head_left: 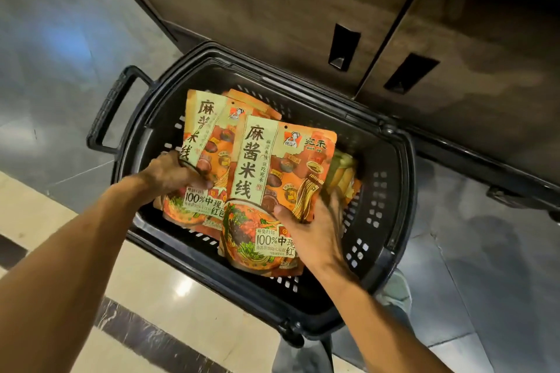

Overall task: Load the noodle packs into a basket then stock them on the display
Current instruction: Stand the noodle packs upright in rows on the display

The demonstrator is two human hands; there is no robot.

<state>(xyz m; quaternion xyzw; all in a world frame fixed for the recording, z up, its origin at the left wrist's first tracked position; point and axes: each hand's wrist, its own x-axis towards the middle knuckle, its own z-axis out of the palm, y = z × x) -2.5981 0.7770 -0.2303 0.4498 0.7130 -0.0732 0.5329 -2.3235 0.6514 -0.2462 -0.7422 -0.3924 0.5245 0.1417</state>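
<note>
both hands (169, 174) grip noodle packs (272, 191) (cabinet (303, 9) behind basket (391, 191))

Black plastic shopping basket (391, 209) with perforated walls, on the floor beside a dark cabinet, handles folded down along the rim; two orange-and-green noodle packs face up inside, near pack (272, 191) overlapping far pack (201, 142), both tilted on further packs (342, 172) beneath; large Chinese lettering on pale green bands; noodle-bowl pictures at lower ends.
</note>
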